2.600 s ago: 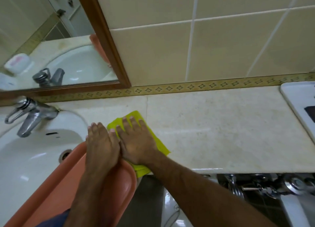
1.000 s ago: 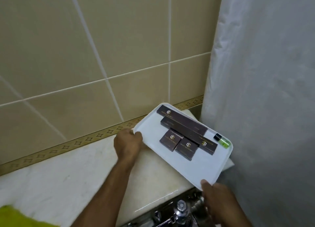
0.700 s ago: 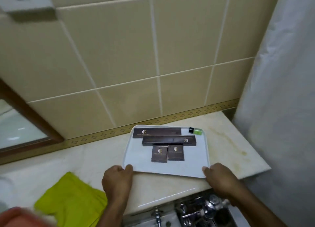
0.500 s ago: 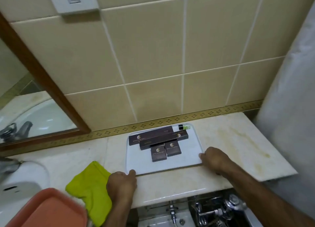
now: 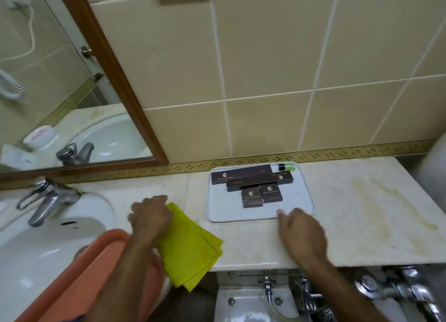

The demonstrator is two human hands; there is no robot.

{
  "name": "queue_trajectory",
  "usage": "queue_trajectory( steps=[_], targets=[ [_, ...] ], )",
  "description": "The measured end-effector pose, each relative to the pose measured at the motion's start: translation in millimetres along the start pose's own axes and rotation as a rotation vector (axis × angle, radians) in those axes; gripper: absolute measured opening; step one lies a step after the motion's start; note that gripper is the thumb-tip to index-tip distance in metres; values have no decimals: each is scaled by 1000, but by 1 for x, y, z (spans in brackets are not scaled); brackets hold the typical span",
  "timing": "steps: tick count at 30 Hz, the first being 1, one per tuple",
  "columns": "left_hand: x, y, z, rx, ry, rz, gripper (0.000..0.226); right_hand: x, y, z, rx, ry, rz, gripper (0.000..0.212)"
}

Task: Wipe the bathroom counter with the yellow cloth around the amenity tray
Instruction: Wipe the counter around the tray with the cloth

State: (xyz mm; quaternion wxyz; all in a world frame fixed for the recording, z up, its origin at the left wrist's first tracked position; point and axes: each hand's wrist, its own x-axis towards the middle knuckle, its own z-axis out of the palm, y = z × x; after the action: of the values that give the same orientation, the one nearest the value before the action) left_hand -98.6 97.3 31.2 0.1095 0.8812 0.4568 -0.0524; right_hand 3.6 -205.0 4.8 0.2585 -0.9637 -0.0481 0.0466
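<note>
The yellow cloth (image 5: 190,244) lies folded on the marble counter (image 5: 362,225), hanging over its front edge. My left hand (image 5: 150,215) is blurred and covers the cloth's far left corner; its grip is unclear. The white amenity tray (image 5: 217,215) sits flat against the tiled wall, to the right of the cloth. It carries several dark brown boxes (image 5: 251,184) and a small green bottle (image 5: 288,167). My right hand (image 5: 301,230) rests on the counter at the tray's front right rim, one fingertip touching it, holding nothing.
A white sink (image 5: 36,249) with a chrome faucet (image 5: 45,201) is at the left, an orange plastic basin (image 5: 79,280) in front of it. Yellowish stains (image 5: 376,201) mark the counter right of the tray. Pipes and valves (image 5: 313,297) show below the counter edge.
Both hands carried the tray from the right end toward the middle and set it by the wall. My left hand then left the tray and moved onto the cloth; my right hand slid back.
</note>
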Motion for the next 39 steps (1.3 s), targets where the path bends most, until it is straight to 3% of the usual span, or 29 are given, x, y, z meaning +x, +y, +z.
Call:
queue_trajectory(
  steps=[2, 4, 6, 7, 10, 13, 16, 21, 24, 28, 32, 36, 39],
  targets=[
    [20, -29, -6, 247, -223, 19, 54, -32, -39, 21, 62, -189, -173, 36],
    [29, -42, -4, 253, -385, 44, 61, -61, -77, 46, 68, -334, -304, 45],
    [32, -45, 0, 228, -373, 57, 57, -80, -109, 69, -20, -388, -333, 58],
    [33, -43, 0, 211, -347, 77, 44, -86, -120, 78, -46, -394, -304, 58],
    [34, -36, -6, 43, -293, 199, 3, -87, -139, 89, 8, -461, -149, 42],
    [20, -27, -33, -175, -318, 379, 4, -81, -133, 81, 120, -547, -38, 41],
    [-11, 2, -70, -295, -455, 609, 4, -78, -101, 54, 316, -517, -18, 40],
    [-78, 110, -115, -437, -745, 1006, 13, -83, -6, -22, 915, -311, -29, 25],
    [-103, 196, -103, -504, -825, 1087, 18, -76, 52, -62, 1076, -129, 52, 39],
    [-104, 299, -38, -525, -791, 930, 35, -42, 113, -82, 851, 76, 147, 50],
    [-94, 349, 40, -513, -670, 716, 46, 7, 134, -80, 616, 63, 168, 47],
    [-85, 333, 80, -233, -85, 894, 50, 42, 138, -76, 266, -62, 146, 48],
    [-90, 295, 106, -70, 168, 973, 57, 55, 137, -72, -235, 147, 61, 61]
  ],
)
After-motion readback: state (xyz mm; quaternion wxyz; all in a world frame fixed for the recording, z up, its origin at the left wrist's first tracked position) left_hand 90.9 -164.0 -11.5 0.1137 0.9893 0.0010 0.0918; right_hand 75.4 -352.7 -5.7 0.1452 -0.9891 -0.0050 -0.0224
